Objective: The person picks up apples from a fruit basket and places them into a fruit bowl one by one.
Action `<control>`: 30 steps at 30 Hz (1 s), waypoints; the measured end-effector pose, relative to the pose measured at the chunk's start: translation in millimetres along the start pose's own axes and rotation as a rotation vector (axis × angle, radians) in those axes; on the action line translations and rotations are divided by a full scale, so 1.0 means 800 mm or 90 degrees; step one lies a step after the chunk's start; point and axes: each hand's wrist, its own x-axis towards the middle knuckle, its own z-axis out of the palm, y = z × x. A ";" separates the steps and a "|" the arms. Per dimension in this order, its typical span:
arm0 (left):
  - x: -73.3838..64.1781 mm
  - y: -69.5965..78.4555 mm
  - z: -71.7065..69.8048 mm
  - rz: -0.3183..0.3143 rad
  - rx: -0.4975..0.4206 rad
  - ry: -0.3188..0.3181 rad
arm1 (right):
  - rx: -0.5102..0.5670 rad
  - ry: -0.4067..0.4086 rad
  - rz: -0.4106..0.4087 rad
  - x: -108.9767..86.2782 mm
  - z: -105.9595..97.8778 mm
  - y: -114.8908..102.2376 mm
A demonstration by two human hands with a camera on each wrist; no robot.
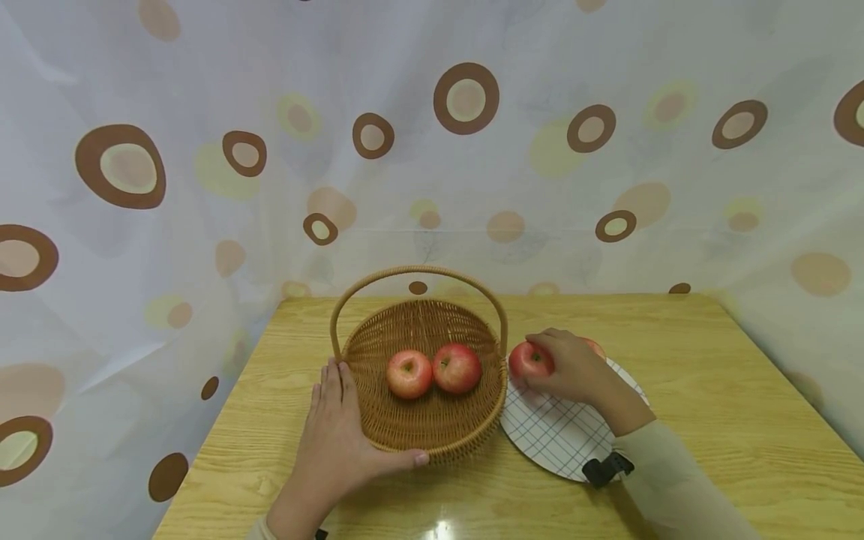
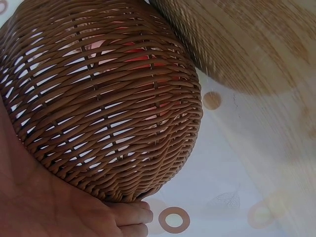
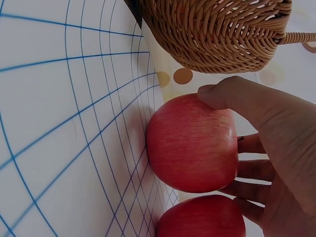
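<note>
A wicker basket [image 1: 405,424] with an arched handle holds two red apples, a left one [image 1: 409,374] and a right one [image 1: 457,368]. My left hand [image 1: 337,442] rests against the basket's near left rim, fingers straight and thumb spread along the front. In the left wrist view, the palm lies by the woven wall [image 2: 113,108]. Over a round plate [image 1: 560,435] with a blue grid, my right hand [image 1: 574,367] grips an apple [image 3: 192,143] between thumb and fingers. Another apple [image 3: 202,217] sits beside it on the plate, mostly hidden by the hand in the head view.
The basket and plate stand side by side on a light wooden table [image 1: 702,375]. Behind and along the sides hangs a pale curtain [image 1: 391,67] with brown and yellow circles. The basket's handle [image 1: 418,269] rises upright over its opening.
</note>
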 end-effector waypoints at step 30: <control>0.000 0.002 -0.001 0.007 0.005 0.001 | 0.009 0.067 -0.056 -0.005 -0.014 -0.019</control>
